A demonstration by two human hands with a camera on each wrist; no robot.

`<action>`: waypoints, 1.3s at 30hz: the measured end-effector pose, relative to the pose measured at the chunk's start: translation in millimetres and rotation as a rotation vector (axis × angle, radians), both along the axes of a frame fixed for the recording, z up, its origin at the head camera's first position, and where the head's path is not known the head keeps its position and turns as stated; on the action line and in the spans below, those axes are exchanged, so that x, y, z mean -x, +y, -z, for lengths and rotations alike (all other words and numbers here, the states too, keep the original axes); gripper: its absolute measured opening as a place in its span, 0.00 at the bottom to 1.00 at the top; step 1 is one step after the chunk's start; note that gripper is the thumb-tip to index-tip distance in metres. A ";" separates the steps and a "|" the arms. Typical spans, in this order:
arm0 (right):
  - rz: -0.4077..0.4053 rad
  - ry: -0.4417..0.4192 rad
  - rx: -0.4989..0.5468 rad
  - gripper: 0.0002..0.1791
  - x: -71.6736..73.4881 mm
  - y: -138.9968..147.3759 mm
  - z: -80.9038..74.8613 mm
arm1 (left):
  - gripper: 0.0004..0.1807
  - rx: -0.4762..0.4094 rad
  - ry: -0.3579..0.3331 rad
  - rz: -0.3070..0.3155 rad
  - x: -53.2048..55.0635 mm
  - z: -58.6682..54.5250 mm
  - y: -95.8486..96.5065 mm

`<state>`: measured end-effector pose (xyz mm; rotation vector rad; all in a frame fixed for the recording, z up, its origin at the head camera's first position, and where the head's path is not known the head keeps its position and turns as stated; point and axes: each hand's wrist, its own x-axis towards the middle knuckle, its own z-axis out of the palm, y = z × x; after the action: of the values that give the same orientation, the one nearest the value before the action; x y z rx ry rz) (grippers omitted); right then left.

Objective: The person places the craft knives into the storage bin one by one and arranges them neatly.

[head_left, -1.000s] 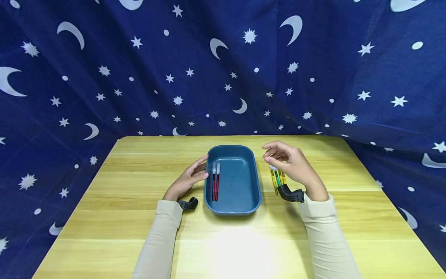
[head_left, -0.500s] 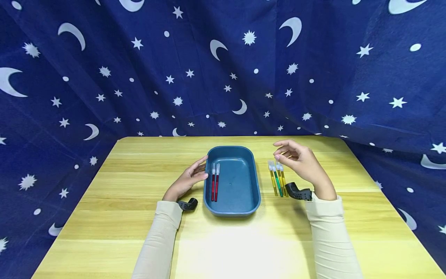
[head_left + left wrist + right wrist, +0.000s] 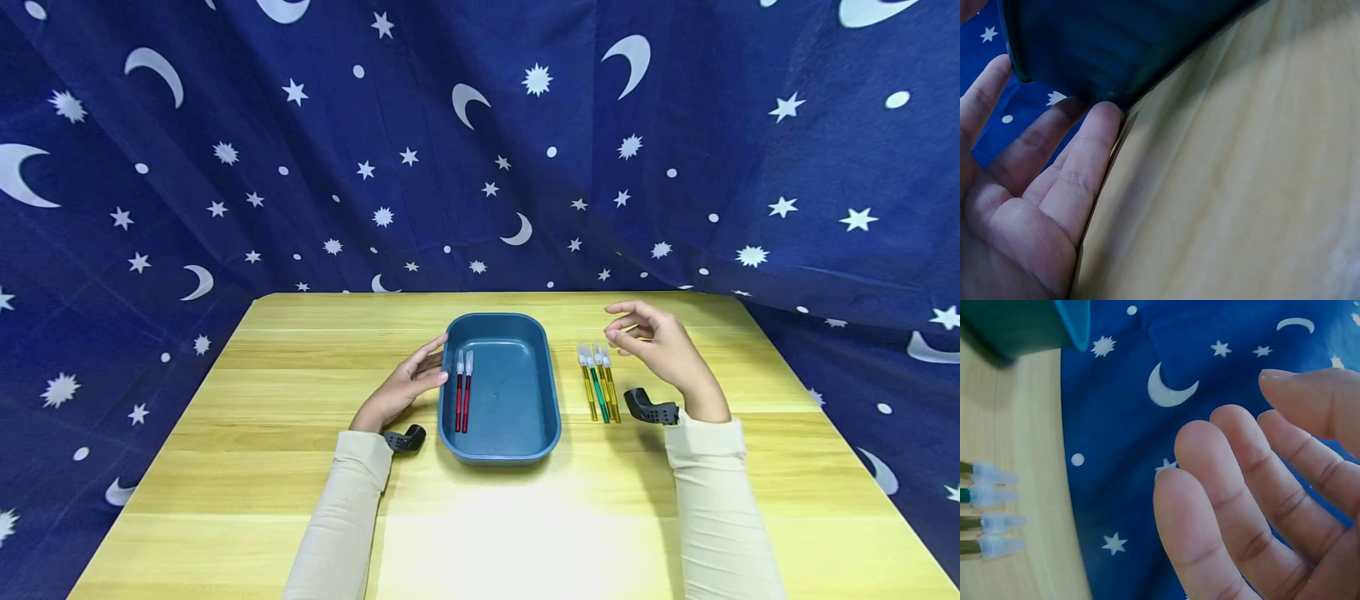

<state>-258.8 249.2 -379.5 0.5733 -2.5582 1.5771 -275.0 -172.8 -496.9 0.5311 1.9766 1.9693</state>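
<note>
Blue tray (image 3: pixel 517 400) — on the counter (image 3: pixel 247 467); two red pens (image 3: pixel 467 396) inside, along its left edge. Left hand (image 3: pixel 405 385): fingers spread, touching that edge from outside. Three yellow pens (image 3: pixel 588 390), one green pen (image 3: pixel 597 392) — on the counter, right of the tray. Right hand (image 3: pixel 663 350): near these, fingers loosely bent, thumb apart.

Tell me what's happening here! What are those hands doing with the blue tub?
A person's left hand is touching the left side of the blue tub. Inside it, two red pen-like tools with clear caps lie side by side along the left. The right hand holds nothing, its fingers loosely bent. Near it, on the table to the right of the tub, lie three yellow tools and a green one, also capped.
</note>
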 end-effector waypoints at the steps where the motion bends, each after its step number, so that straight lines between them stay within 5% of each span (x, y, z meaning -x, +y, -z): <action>1: 0.005 -0.013 -0.001 0.20 1.0 0.8 1.4 | 0.40 0.000 -0.001 -0.001 0.0 0.0 0.1; 39: 0.102 -0.396 -0.066 0.25 28.5 19.9 58.2 | 0.40 0.013 -0.017 -0.011 0.4 -0.3 0.2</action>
<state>-287.4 269.1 -437.7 0.1383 -2.8703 1.7218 -275.4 -172.6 -496.7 0.4991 1.9845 1.9601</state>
